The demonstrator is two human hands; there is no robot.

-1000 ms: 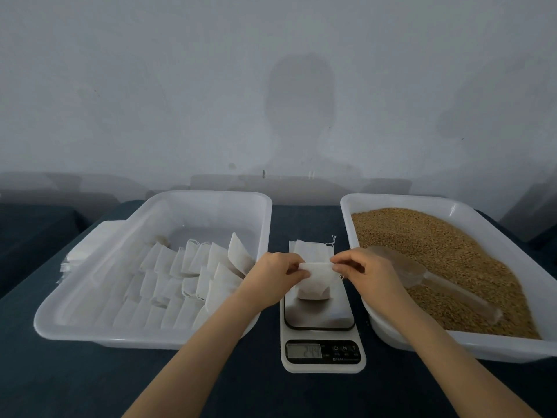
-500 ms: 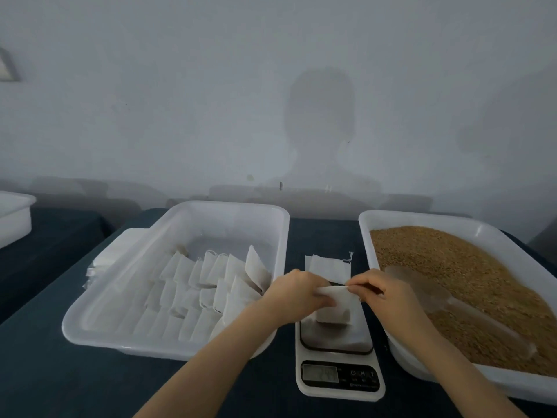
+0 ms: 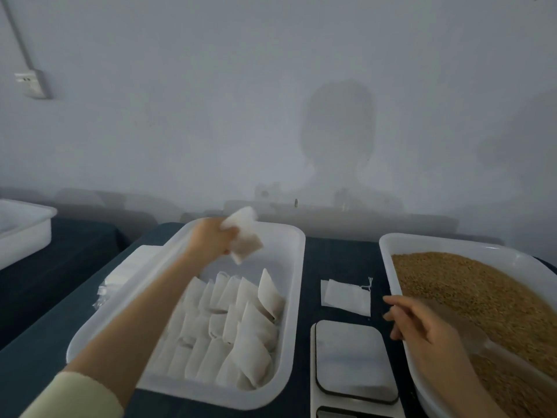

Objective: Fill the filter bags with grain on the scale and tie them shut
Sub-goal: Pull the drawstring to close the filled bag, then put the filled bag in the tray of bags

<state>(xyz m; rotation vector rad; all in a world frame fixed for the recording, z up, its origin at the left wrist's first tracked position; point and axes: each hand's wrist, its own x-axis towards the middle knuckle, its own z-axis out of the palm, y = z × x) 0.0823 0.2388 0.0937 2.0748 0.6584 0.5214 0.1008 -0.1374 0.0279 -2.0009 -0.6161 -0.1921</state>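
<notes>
My left hand (image 3: 211,240) grips a filled filter bag (image 3: 244,236) in the air above the far end of the white tray (image 3: 297,267). Rows of filled white bags (image 3: 238,324) lie in that tray. The scale (image 3: 354,357) stands in front of me with a bare plate. Behind it an empty filter bag (image 3: 345,296) with a drawstring lies flat on the dark table. My right hand (image 3: 422,330) hovers with relaxed fingers between the scale and the grain tray (image 3: 388,251), holding nothing. A clear scoop (image 3: 470,336) lies in the grain, partly behind that hand.
A stack of white sheets (image 3: 126,267) lies left of the bag tray. Another white bin (image 3: 24,230) stands at the far left on a second dark surface. The wall runs close behind the table.
Both hands were pinching the bag over the scale. Now my left hand has carried it up and left over the tray, my right hand has let go, and the scale plate is bare.
</notes>
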